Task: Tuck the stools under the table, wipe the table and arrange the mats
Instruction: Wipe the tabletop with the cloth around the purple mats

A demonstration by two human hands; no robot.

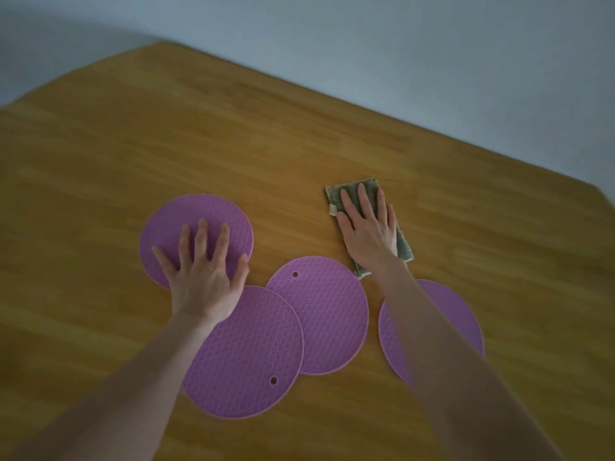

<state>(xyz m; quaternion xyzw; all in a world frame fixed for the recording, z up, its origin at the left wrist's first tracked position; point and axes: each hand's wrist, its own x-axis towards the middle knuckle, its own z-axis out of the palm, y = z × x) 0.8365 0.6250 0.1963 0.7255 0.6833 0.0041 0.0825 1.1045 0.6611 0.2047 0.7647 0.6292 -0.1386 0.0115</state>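
Several round purple mats lie on the wooden table (133, 144). My left hand (204, 271) rests flat, fingers spread, on the far-left mat (173, 221). A near mat (246, 354) overlaps the edge of a middle mat (329, 314). Another mat (459, 314) lies at the right, partly hidden by my right forearm. My right hand (369, 227) presses flat on a folded grey-green cloth (346, 191) lying on the table beyond the mats. No stools are in view.
The table's far edge runs diagonally from upper left to right, with a pale grey wall or floor (432, 44) beyond it. Bare wood stretches to the left, far side and right of the mats.
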